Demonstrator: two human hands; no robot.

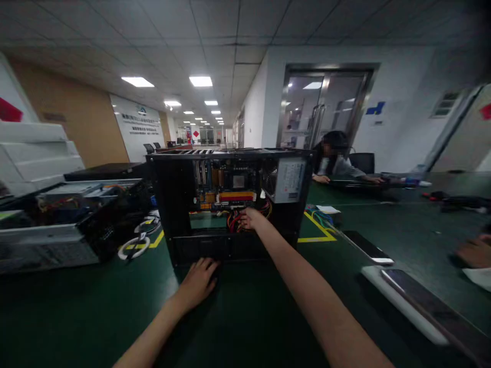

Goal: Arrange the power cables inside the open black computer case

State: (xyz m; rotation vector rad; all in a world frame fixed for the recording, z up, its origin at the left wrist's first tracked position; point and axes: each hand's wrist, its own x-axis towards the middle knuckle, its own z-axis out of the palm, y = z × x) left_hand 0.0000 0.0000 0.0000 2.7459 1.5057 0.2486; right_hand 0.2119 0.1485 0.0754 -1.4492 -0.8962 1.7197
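Observation:
An open black computer case (199, 249) stands upright on the green table in front of me. Inside it are a motherboard (226, 176), memory sticks in red and yellow (237, 197), and a silver power supply (291, 179) at the upper right. My right hand (251, 219) reaches into the lower part of the case, fingers curled at a bundle of red, yellow and black power cables (233, 223). My left hand (199, 281) lies palm down with fingers spread, its fingertips at the bottom edge of the case.
At left lies another opened computer case (49, 245), beside coiled white cables (134, 247). Phones (368, 248) and a white slab-like item (399, 301) lie at right. A co-worker (337, 158) sits across; another person's hand (475, 251) shows at the right edge. Yellow tape (316, 238) marks the table.

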